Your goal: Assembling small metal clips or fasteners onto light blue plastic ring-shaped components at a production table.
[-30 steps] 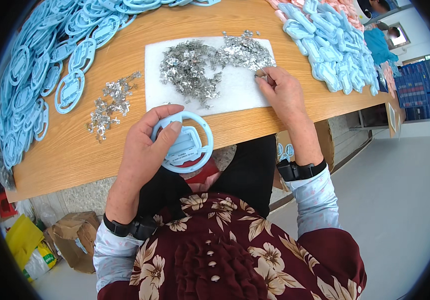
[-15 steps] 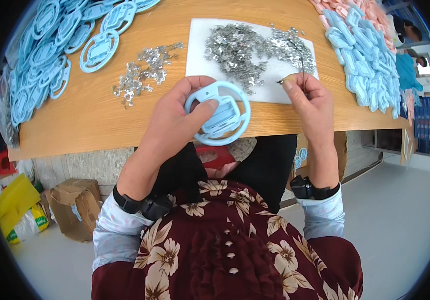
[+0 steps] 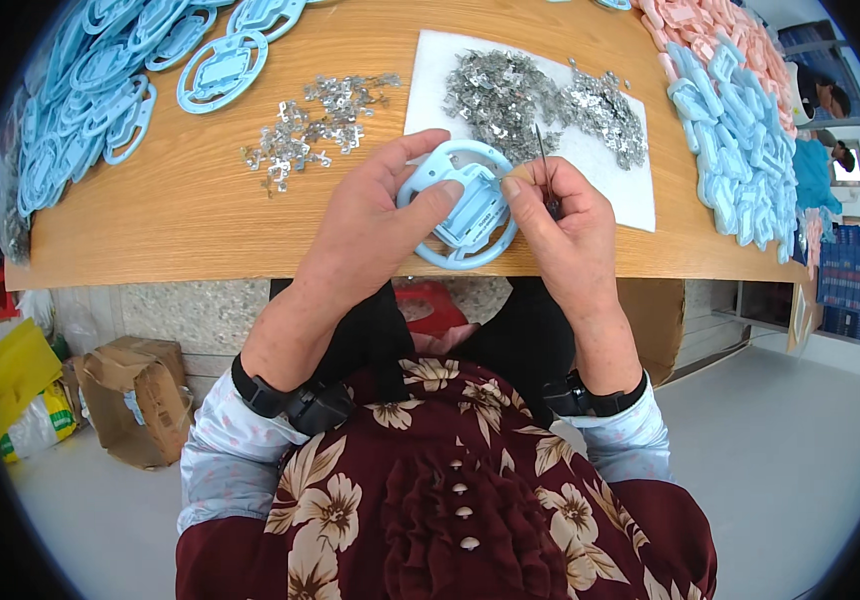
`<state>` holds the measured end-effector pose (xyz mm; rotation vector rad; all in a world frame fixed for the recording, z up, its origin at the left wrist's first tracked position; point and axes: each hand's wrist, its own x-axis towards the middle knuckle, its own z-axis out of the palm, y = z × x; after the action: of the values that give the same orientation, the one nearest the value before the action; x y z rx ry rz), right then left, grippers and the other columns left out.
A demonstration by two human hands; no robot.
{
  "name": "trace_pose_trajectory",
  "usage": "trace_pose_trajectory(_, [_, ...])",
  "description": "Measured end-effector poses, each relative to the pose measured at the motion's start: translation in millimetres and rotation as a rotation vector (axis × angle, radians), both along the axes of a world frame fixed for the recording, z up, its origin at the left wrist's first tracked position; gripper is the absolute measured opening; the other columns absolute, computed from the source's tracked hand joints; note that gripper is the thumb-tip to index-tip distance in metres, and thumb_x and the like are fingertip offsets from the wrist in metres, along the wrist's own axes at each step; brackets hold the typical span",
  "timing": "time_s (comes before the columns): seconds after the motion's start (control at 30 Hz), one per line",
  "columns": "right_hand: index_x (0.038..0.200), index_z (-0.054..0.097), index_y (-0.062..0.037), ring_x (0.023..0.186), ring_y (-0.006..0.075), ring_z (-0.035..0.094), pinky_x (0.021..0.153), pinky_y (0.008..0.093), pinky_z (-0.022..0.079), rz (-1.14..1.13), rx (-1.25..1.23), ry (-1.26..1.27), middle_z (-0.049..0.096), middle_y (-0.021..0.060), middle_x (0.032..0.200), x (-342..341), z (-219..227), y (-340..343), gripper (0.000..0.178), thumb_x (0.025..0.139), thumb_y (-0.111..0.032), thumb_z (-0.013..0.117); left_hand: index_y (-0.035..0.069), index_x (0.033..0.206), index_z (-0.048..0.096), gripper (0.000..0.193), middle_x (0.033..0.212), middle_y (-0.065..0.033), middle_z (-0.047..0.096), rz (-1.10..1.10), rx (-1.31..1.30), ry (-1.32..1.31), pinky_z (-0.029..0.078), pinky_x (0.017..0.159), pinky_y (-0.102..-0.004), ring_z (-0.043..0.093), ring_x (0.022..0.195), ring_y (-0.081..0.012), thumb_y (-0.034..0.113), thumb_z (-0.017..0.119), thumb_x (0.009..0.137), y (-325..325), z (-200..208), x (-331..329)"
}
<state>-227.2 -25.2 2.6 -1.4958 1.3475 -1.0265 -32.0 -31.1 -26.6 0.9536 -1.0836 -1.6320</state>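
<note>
My left hand [image 3: 370, 215] grips a light blue round plastic frame [image 3: 470, 262], shaped like a small steering wheel. The thumb lies over its face and the fingers go behind it. Over the frame's right rim, my right hand [image 3: 570, 225] has its thumb and forefinger pinched together; whatever is between the tips is too small to make out. Tucked in that same hand is a thin dark pointed tool [image 3: 542, 155], its shaft sticking upward, perhaps a slim screwdriver. Beyond the hands, small silvery metal pieces [image 3: 500, 95] are heaped on a white foam sheet [image 3: 435, 60].
Loose metal clips [image 3: 315, 125] lie on the wooden table [image 3: 200, 220]. More blue round frames [image 3: 100, 65] pile up at the far left. Blue plastic parts [image 3: 740, 160] and pink ones [image 3: 715, 40] are heaped at right. A cardboard box [image 3: 135, 400] stands on the floor.
My right hand has moved left, from beside the foam sheet to the round frame's rim. The small dark piece at its fingertips is now hidden. The frame has tilted slightly in my left hand.
</note>
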Motion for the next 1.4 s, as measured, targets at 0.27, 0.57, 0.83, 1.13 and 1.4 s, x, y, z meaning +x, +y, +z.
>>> trace_pose_trajectory(0.27, [0.095,0.065,-0.0004,0.069,0.0152,0.059,0.066,0.0296,0.048,-0.002,-0.095,0.204,0.065,0.0081,0.079,3,-3,-5,0.015,0.092,-0.014,0.068,-0.008,0.135,0.046,0.053,0.107,-0.0144,0.071,-0.042,0.068,-0.040,0.055,0.080,-0.0273,0.068,0.093,-0.0144,0.014,0.069,0.092,-1,4,5])
trace_pose_trajectory(0.57, [0.103,0.065,-0.0063,0.072,0.0339,0.064,0.061,0.0430,0.051,0.051,-0.538,0.802,0.062,0.0110,0.085,20,-3,6,0.017,0.087,-0.007,0.067,-0.013,0.138,0.044,0.060,0.112,-0.0189,0.070,-0.026,0.020,-0.062,0.055,0.082,-0.0300,0.068,0.097,-0.0174,0.014,0.068,0.091,-2,-7,2])
trace_pose_trajectory(0.83, [0.117,0.065,-0.0076,0.080,0.0364,0.066,0.068,0.0440,0.052,0.270,-0.336,0.877,0.066,0.0165,0.091,3,12,13,0.027,0.091,-0.009,0.061,-0.011,0.139,0.041,0.055,0.114,-0.0126,0.067,-0.055,-0.007,-0.064,0.055,0.077,-0.0253,0.066,0.094,-0.0117,0.014,0.064,0.096,-6,-13,3])
trace_pose_trajectory(1.13, [0.116,0.067,-0.0141,0.082,0.0349,0.068,0.069,0.0424,0.054,0.141,-0.345,0.935,0.069,0.0134,0.091,-1,22,12,0.024,0.092,-0.013,0.061,-0.010,0.140,0.040,0.056,0.113,-0.0124,0.068,-0.046,-0.001,-0.072,0.055,0.075,-0.0252,0.066,0.091,-0.0116,0.015,0.065,0.097,-6,-11,2])
trace_pose_trajectory(1.4, [0.111,0.068,-0.0177,0.071,0.0315,0.066,0.058,0.0420,0.051,0.156,-0.411,1.125,0.063,0.0091,0.076,4,28,11,0.025,0.087,-0.010,0.064,-0.011,0.140,0.041,0.056,0.113,-0.0125,0.068,-0.045,0.019,-0.080,0.055,0.075,-0.0255,0.066,0.091,-0.0121,0.016,0.065,0.097,-6,-8,3])
